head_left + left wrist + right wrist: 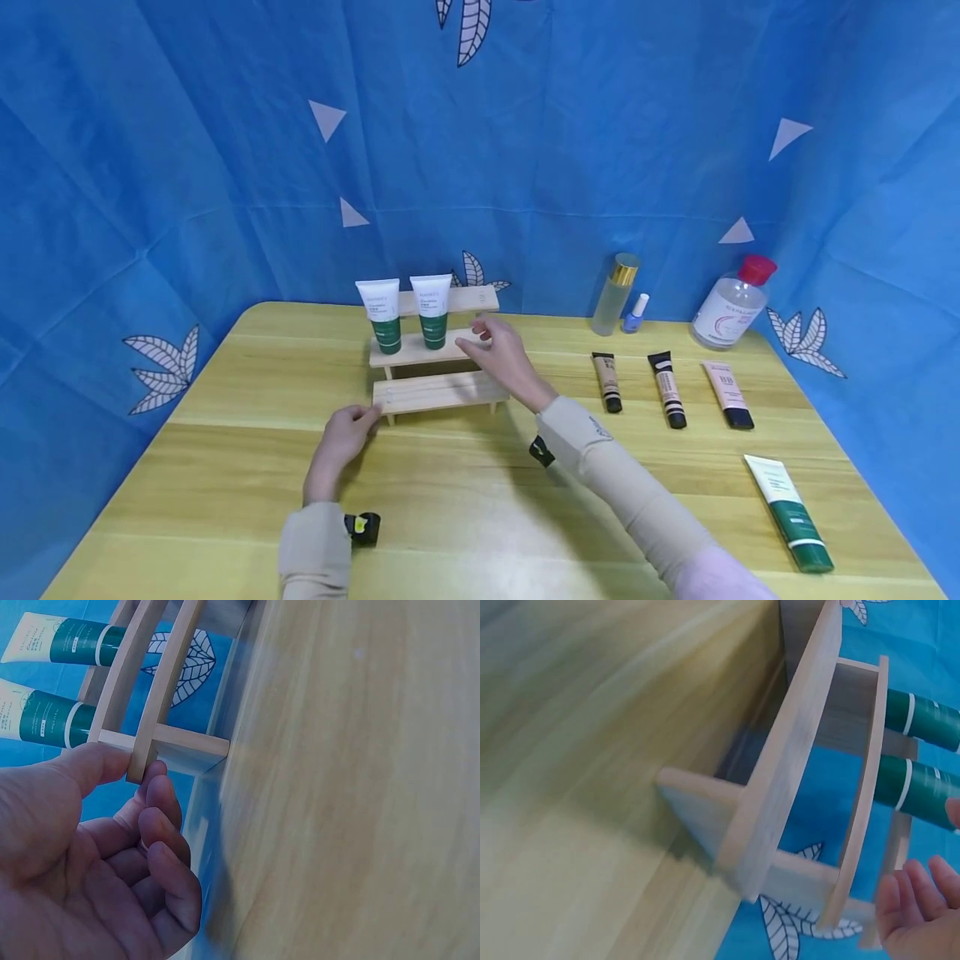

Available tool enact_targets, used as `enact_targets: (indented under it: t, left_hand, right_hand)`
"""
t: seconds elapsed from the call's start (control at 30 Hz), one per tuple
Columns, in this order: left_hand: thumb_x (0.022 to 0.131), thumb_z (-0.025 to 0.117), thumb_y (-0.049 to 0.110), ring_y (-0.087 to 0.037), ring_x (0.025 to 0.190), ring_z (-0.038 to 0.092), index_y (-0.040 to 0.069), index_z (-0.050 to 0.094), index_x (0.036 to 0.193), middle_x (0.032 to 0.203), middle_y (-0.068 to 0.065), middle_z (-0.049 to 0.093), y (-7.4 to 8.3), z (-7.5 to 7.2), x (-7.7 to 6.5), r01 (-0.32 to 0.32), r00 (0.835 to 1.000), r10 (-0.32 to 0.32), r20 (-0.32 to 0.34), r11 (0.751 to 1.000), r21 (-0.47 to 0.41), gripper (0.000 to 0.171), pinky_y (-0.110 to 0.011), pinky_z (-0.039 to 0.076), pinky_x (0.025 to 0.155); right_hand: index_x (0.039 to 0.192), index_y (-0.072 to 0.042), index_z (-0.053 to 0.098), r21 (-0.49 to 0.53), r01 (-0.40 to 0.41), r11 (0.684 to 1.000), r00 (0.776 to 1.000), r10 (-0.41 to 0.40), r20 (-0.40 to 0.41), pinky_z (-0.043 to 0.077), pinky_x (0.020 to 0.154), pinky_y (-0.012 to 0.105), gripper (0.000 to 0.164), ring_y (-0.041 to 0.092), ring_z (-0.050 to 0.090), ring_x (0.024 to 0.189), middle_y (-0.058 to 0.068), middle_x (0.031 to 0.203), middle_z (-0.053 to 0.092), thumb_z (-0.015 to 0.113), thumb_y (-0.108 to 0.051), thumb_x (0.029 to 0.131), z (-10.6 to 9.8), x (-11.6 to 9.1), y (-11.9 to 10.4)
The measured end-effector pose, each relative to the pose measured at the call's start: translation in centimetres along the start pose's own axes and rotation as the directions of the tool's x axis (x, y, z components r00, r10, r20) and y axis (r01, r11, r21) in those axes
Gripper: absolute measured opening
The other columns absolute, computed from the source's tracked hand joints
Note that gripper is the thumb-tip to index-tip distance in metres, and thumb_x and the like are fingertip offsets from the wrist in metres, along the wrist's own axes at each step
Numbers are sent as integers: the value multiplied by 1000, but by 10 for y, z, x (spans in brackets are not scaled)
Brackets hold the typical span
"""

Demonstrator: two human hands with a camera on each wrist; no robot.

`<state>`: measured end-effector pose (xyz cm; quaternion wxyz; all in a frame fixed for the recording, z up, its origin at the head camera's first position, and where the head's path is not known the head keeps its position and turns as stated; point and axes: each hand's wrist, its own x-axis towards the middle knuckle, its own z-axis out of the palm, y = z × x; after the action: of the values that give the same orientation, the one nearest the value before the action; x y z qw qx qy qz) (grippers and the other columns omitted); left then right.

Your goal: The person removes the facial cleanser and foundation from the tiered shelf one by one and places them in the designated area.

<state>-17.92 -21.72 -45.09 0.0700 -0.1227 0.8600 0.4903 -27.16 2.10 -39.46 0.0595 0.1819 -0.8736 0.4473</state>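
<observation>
A small three-step wooden display stand point(442, 393) stands on the table. My left hand point(345, 437) pinches the left end of its lowest board between thumb point(105, 759) and index finger, the other fingers curled below. Two white-and-green squeeze tubes stand cap-down side by side on the middle step, a left tube point(382, 315) and a right tube point(432, 310). At the right end of that step is my right hand point(506, 354), fingers loosely bent and nothing between them. Its fingertips point(919, 889) appear beside the stand's end in the right wrist view.
On the right lie three small makeup tubes, including a pink BB tube point(726, 392), and a larger white-and-green tube point(791, 512). Behind them stand a gold-capped bottle point(613, 298), a blue nail polish bottle point(634, 317) and a red-capped bottle point(729, 310). Blue cloth point(600, 125) hangs behind the table.
</observation>
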Motion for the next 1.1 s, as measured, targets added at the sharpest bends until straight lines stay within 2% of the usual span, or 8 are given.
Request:
enact_targets:
  t: [0.3, 0.5, 0.73, 0.93, 1.1]
  left_hand:
    - [101, 45, 28, -16, 65, 39, -2, 60, 89, 81, -8, 55, 1, 1, -1, 1, 1000, -1, -2, 1000, -4, 36, -30, 33, 59]
    - [101, 44, 29, -15, 63, 39, -1, 60, 88, 77, -6, 53, 0, 1, 1, -2, 1000, 2, -10, 1000, -8, 36, -30, 33, 58]
    - [100, 44, 29, -15, 63, 40, -2, 60, 88, 76, -6, 52, -3, 2, -2, 3, 1000, -4, -7, 1000, -13, 36, -29, 34, 58]
    - [100, 45, 29, -16, 64, 40, -2, 59, 88, 77, -7, 53, -4, 0, -2, 2, 1000, -2, -14, 1000, -6, 36, -29, 34, 59]
    - [100, 45, 30, -14, 61, 38, -1, 60, 89, 74, -5, 51, -1, 0, 2, -5, 1000, 5, -6, 1000, -7, 36, -29, 33, 57]
  right_hand:
    - [125, -2, 56, -29, -2, 1000, 997, 4, 80, 47, 88, 38, 47, 26, 57, 104, 13, 116, 61, 69, -28, 88, 14, 23, -13]
    - [128, -4, 51, 1, -62, 998, 988, 61, 144, 47, 84, 37, 49, 23, 55, 102, 11, 112, 61, 67, -29, 89, 21, 30, -19]
    - [128, -4, 48, 42, -106, 993, 985, 99, 144, 49, 81, 34, 47, 22, 57, 100, 10, 111, 59, 66, -27, 91, 29, 25, -14]
    - [127, -4, 48, 82, -68, 994, 991, 58, 122, 49, 85, 36, 45, 23, 57, 101, 11, 110, 60, 66, -24, 90, 27, 19, -10]
    - [129, -3, 47, 166, -53, 985, 992, 33, 122, 49, 89, 34, 46, 24, 58, 105, 14, 114, 60, 67, -18, 90, 21, 10, -6]
